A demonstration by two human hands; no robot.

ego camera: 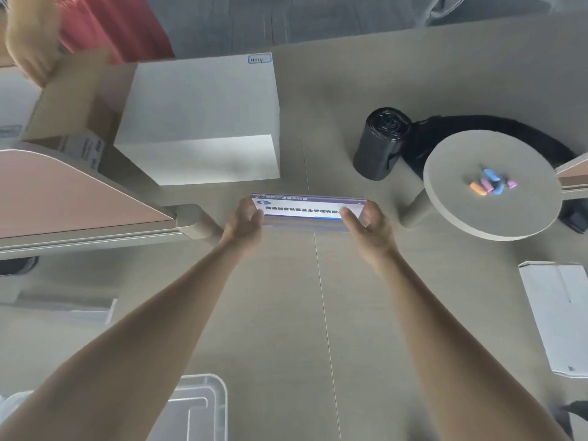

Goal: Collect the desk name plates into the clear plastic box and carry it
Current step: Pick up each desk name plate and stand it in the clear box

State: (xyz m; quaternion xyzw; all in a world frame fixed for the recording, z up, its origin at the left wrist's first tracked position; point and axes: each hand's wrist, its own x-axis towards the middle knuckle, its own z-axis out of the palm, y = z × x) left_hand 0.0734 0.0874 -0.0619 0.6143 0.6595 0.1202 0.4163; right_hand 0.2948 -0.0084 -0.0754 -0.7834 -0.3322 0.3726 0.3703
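Note:
A desk name plate (305, 209), clear acrylic with a white card and blue lettering, stands in the middle of the beige desk (318, 297). My left hand (243, 222) grips its left end and my right hand (369, 224) grips its right end, thumbs on the front face. Whether the plate rests on the desk or is lifted off it is unclear. The clear plastic box (197, 405) sits at the near left edge, partly hidden under my left forearm. Nothing shows in the part of it I can see.
A white box (203, 122) stands just behind the plate, a cardboard box (70, 103) to its left. A black bag roll (380, 144) and a round stand (490, 189) with coloured bits lie right. A white carton (560, 316) is at far right. Another person's arm (28, 36) at top left.

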